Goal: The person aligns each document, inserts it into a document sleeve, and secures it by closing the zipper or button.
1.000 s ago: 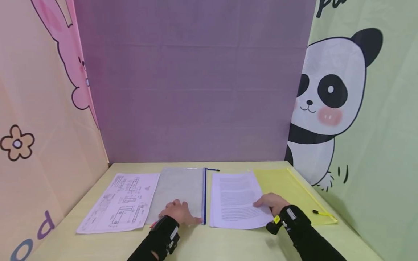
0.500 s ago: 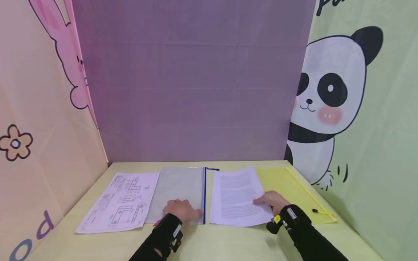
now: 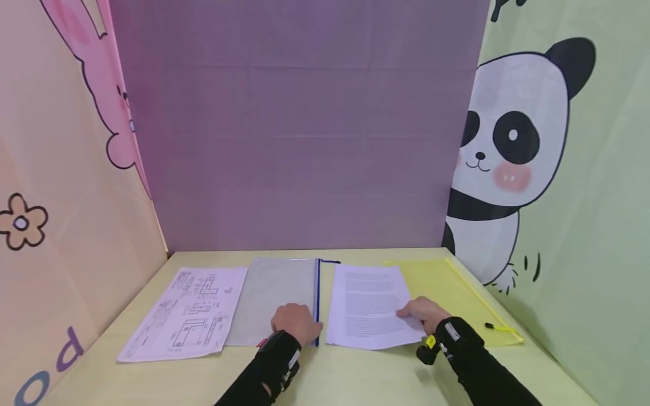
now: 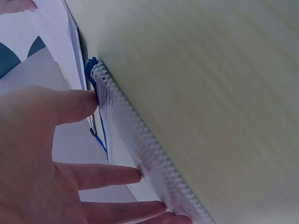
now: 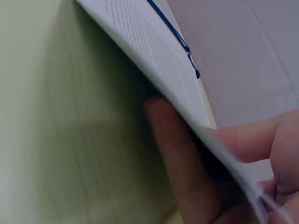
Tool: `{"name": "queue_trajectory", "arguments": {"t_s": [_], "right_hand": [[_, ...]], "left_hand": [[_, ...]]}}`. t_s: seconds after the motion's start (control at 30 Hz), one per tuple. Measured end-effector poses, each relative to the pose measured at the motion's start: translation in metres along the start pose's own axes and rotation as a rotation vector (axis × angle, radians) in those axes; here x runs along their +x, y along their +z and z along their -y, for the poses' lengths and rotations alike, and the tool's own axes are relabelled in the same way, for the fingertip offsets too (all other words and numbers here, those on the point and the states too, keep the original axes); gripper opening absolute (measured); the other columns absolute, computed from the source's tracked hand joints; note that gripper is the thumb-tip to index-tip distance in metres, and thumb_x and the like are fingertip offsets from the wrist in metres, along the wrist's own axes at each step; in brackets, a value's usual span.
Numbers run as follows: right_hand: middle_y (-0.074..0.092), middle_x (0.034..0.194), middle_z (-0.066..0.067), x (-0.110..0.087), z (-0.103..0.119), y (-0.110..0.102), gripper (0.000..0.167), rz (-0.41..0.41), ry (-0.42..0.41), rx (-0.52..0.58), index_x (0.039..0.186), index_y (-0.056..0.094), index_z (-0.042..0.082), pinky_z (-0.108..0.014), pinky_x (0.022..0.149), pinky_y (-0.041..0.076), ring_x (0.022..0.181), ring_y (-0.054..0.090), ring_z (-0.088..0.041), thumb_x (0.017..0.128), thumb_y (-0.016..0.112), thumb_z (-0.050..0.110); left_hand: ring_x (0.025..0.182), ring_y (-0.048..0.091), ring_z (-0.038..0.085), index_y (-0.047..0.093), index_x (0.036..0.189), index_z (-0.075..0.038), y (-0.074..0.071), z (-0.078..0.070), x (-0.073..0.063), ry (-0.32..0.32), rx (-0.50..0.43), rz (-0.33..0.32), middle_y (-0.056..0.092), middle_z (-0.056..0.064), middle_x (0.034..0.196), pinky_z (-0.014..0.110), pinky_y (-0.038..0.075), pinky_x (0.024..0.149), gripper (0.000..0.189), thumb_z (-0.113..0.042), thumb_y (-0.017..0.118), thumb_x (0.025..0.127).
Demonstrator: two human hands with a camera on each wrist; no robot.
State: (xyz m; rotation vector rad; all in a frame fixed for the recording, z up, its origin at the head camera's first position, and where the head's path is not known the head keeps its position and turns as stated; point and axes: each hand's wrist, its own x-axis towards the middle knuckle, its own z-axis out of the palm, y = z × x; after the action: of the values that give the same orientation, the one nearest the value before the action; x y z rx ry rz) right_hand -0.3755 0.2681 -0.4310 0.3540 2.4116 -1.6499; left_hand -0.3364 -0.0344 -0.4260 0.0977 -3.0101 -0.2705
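My left hand (image 3: 297, 322) is over the near right corner of a clear zip document pouch (image 3: 279, 282) with a blue zip. In the left wrist view its fairly straight fingers (image 4: 112, 176) touch the pouch's mesh edge (image 4: 145, 140), and the thumb is beside the blue zip end. My right hand (image 3: 424, 313) pinches a stack of printed paper (image 3: 373, 304) at its near right edge. Seen from the right wrist, the thumb (image 5: 247, 140) lies on the printed side and a finger (image 5: 173, 135) lies underneath, with the edge lifted.
Left of the clear pouch lies a sheet of technical drawings (image 3: 188, 316). A yellow zip pouch (image 3: 442, 282) with a yellow zip pull (image 3: 503, 331) lies at the right, partly under the paper. Printed fabric walls enclose the pale table (image 3: 345, 378).
My left hand has moved right along the clear pouch's near edge toward the blue zip. My right hand keeps its pinch; the paper's far end has shifted slightly and its near edge moved a little away.
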Motion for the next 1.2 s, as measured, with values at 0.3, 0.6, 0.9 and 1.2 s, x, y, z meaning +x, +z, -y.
{"name": "queue_trajectory", "arguments": {"t_s": [0.3, 0.6, 0.9, 1.2], "right_hand": [[0.072, 0.095, -0.014, 0.002, -0.005, -0.005, 0.038, 0.135, 0.021, 0.126, 0.122, 0.054, -0.015, -0.036, 0.074, 0.06, 0.083, 0.071, -0.024, 0.09, 0.068, 0.0], [0.072, 0.092, -0.01, -0.001, -0.009, -0.005, 0.038, 0.276, 0.022, 0.25, 0.123, 0.047, -0.013, -0.03, 0.075, 0.06, 0.082, 0.071, -0.02, 0.091, 0.06, 0.002], [0.074, 0.099, -0.012, -0.003, -0.008, 0.004, 0.039, 0.262, 0.097, 0.362, 0.129, 0.048, -0.011, -0.038, 0.084, 0.06, 0.091, 0.072, -0.026, 0.095, 0.059, 0.003], [0.072, 0.104, -0.018, -0.009, -0.006, 0.022, 0.046, 0.144, 0.082, 0.36, 0.129, 0.051, -0.011, -0.044, 0.084, 0.06, 0.092, 0.072, -0.029, 0.091, 0.072, 0.005]], "left_hand": [[0.059, 0.052, 0.022, 0.057, 0.064, -0.006, -0.001, -0.001, 0.0, 0.057, 0.018, 0.055, 0.053, 0.006, 0.062, 0.036, 0.051, 0.057, 0.034, -0.031, 0.066, 0.086], [0.067, 0.056, 0.023, 0.067, 0.078, -0.003, 0.005, -0.012, 0.002, 0.043, 0.043, 0.03, 0.063, 0.01, 0.075, 0.041, 0.048, 0.062, 0.029, -0.029, 0.065, 0.089], [0.082, 0.066, 0.031, 0.07, 0.089, -0.001, 0.002, -0.018, 0.0, 0.021, 0.07, 0.054, 0.07, 0.014, 0.087, 0.056, 0.054, 0.081, 0.032, -0.031, 0.076, 0.081], [0.075, 0.062, 0.026, 0.07, 0.086, -0.002, 0.0, -0.009, 0.003, 0.018, 0.026, 0.054, 0.066, 0.012, 0.082, 0.041, 0.054, 0.063, 0.028, -0.03, 0.068, 0.084]]}}
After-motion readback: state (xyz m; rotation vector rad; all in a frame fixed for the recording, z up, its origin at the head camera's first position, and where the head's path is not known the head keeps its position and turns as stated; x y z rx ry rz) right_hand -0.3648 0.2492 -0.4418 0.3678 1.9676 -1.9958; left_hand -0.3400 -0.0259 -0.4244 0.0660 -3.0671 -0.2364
